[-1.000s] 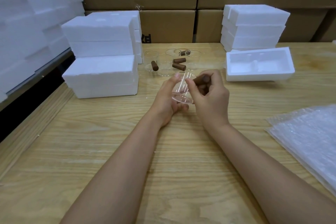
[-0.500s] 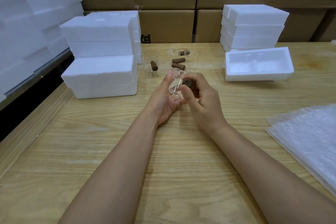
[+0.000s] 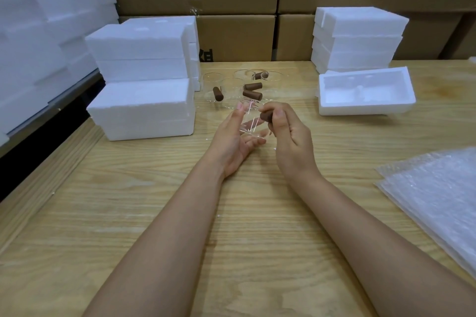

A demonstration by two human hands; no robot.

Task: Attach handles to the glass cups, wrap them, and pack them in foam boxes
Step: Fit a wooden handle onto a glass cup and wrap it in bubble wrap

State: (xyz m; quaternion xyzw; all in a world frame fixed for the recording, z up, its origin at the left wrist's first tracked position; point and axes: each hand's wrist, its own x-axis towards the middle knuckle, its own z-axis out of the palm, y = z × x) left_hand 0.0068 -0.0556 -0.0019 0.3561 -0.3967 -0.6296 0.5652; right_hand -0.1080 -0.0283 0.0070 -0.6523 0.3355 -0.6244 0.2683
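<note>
From the head camera I see the left hand palm-up above the light wooden tabletop. Its grip is spread, with straight fingers under the clear glass cup and the thumb up along the cup's left side. Half a second ago those fingers were curled closer round the glass. The right hand has its grip clamped on the brown cylindrical handle, which sits against the cup's right wall. A second ago that handle was higher, near the rim. The cup is held in the air, tilted, between both hands. Behind it stand more glass cups with brown handles. The open white foam box and the bubble-wrap sheets on the right are unmoved.
</note>
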